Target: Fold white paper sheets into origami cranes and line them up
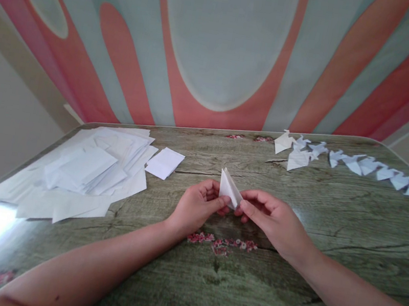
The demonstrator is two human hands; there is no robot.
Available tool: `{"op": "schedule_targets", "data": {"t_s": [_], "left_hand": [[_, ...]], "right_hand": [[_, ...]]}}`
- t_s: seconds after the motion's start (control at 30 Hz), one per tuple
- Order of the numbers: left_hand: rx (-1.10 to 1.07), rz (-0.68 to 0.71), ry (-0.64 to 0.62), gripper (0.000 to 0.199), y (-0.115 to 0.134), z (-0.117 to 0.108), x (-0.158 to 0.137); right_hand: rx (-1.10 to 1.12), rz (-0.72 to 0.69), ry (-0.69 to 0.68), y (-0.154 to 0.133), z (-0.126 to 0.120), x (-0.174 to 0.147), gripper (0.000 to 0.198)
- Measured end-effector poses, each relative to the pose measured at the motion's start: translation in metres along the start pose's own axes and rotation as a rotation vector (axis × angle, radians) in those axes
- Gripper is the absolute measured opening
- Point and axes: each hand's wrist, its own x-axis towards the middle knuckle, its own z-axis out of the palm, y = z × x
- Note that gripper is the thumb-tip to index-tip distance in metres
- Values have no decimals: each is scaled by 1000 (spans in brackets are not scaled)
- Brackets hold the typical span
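Note:
Between both hands, over the middle of the table, is a small folded white paper (229, 188), pointed at the top and standing tilted. My left hand (201, 201) pinches its lower left side, thumb in front and fingers behind. At its lower right corner my right hand (270, 215) grips the edge between thumb and forefinger. Parts of the fingers behind the paper are hidden. Up and to the left of the hands lies a small stack of folded white paper squares (165, 163).
A wide, messy pile of white paper sheets (85, 170) covers the table's left side. Several folded white paper birds (354, 163) stand in a row along the back right. The wood-patterned table (244, 294) meets a red and grey patterned wall (222, 42).

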Motion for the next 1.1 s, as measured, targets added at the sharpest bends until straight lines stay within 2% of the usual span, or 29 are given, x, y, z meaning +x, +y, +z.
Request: {"op": "schedule_targets", "data": {"t_s": [0.13, 0.33, 0.47, 0.6, 0.77, 0.9, 1.0, 1.1], "left_hand": [[-8, -31, -61, 20, 0, 3, -2], [107, -17, -128, 12, 8, 8, -8], [149, -2, -162, 24, 13, 6, -11], [230, 5, -102, 22, 7, 5, -11], [236, -18, -126, 16, 4, 2, -7], [199, -71, -135, 18, 2, 3, -7], [346, -76, -118, 21, 2, 6, -10], [520, -59, -91, 25, 4, 8, -13]], "right_hand": [[-91, -7, 29, 3, 0, 2, 27], [-269, 3, 131, -3, 2, -1, 19], [-320, 46, 154, -4, 2, -1, 22], [-295, 20, 151, -2, 2, 0, 19], [-234, 61, 95, 0, 0, 1, 23], [-192, 62, 136, 2, 0, 1, 28], [-192, 39, 111, 1, 2, 1, 27], [-285, 38, 132, -5, 4, 0, 23]]}}
